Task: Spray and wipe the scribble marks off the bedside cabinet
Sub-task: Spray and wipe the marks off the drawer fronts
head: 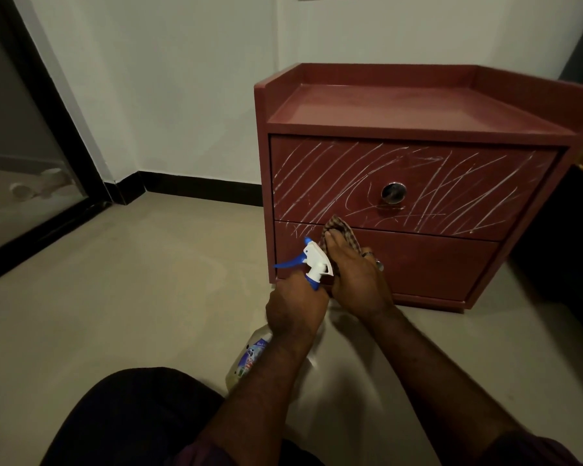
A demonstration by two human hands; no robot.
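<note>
Cabinet (263, 163) sits on the floor (132, 297), right of centre, back to the wall (165, 95). Upper drawer (451, 183) over lower drawer (435, 267). Right hand (354, 280) presses a cloth (337, 227) on the lower drawer's top left; left hand (295, 306) grips the spray bottle (317, 264) just left of it.
</note>
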